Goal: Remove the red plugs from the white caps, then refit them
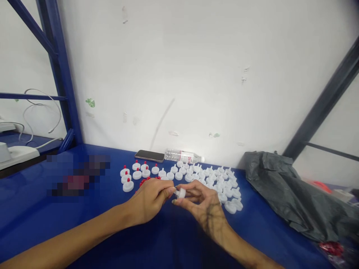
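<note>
Near the middle of the blue table, my right hand (203,201) holds a white cap (182,193) between thumb and fingers, its nozzle pointing left. My left hand (151,198) is closed in a pinch at the nozzle's tip; whatever its fingertips hold is hidden. Behind the left hand lies a pile of small red tips (145,180), partly covered by it. Several white caps with red tips (128,185) stand to the left of the pile. Many white caps without red tips (220,179) spread behind and to the right of my right hand.
A phone (149,155) and a clear bottle (184,155) lie at the back of the blue table (112,239) by the wall. A dark plastic bag (297,194) covers the right side. Blue metal posts (63,74) and a white power strip (22,152) are at left.
</note>
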Demonstrator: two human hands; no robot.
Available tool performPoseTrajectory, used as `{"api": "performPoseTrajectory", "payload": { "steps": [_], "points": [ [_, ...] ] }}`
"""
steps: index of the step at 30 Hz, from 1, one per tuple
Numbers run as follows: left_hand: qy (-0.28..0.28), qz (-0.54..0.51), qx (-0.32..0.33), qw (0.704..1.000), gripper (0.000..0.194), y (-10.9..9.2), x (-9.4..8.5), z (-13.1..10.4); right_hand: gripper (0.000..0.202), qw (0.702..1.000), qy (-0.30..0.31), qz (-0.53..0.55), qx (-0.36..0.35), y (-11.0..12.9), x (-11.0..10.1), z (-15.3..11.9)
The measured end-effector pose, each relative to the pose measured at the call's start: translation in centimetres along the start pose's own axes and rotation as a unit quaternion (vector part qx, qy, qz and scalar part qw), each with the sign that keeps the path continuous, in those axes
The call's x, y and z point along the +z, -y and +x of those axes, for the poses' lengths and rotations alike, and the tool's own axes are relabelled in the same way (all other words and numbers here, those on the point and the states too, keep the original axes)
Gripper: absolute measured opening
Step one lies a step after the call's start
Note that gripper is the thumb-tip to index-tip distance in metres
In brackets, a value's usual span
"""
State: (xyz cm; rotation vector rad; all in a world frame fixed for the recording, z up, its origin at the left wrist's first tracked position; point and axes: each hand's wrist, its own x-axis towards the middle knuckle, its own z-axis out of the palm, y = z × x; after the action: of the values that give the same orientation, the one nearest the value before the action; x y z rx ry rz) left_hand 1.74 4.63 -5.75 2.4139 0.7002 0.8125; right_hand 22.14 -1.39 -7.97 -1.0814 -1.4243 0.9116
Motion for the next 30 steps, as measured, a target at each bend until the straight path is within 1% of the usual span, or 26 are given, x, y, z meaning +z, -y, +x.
{"api": "performPoseTrajectory", "payload": {
  "steps": [3,5,7,11,15,18,20,23,26,30],
  "points": [
    [-0.018,0.093,0.056,0.994,0.044,0.0,-0.6,0.0,0.037,0.997,0.025,0.067,0.025,-0.2,0.3,0.3],
    [-0.022,0.13,0.089,0.987,0.04,0.2,-0.9,0.0,0.04,0.994,0.037,0.091,0.045,0.1,0.3,0.4],
    [-0.021,0.151,0.106,0.983,0.037,0.2,-1.1,0.0,0.044,0.991,0.045,0.108,0.068,0.4,0.4,0.4],
    [-0.021,0.174,0.107,0.979,0.031,-0.4,-1.3,-0.2,0.052,0.982,0.06,0.136,0.117,0.6,0.5,0.6],
    [0.001,0.182,0.105,0.978,0.019,-1.3,-1.5,-0.5,0.059,0.967,0.061,0.175,0.177,-0.3,0.7,0.8],
    [0.009,0.189,0.109,0.976,0.015,-1.4,-1.5,-0.7,0.064,0.957,0.059,0.187,0.212,-1.1,0.8,0.9],
    [0.016,0.197,0.11,0.974,0.016,-1.2,-1.5,-0.7,0.068,0.954,0.057,0.188,0.228,-1.5,0.8,1.1],
    [0.033,0.2,0.111,0.973,0.023,-0.7,-1.3,-0.6,0.07,0.952,0.06,0.185,0.235,-1.9,0.8,1.3],
    [0.054,0.188,0.109,0.975,0.029,-0.4,-1.4,-0.5,0.071,0.95,0.079,0.182,0.243,-2.1,0.7,1.5],
    [0.062,0.169,0.106,0.978,0.033,-0.2,-1.7,-0.6,0.068,0.952,0.098,0.184,0.224,-2.1,0.6,1.4]
  ]
}}
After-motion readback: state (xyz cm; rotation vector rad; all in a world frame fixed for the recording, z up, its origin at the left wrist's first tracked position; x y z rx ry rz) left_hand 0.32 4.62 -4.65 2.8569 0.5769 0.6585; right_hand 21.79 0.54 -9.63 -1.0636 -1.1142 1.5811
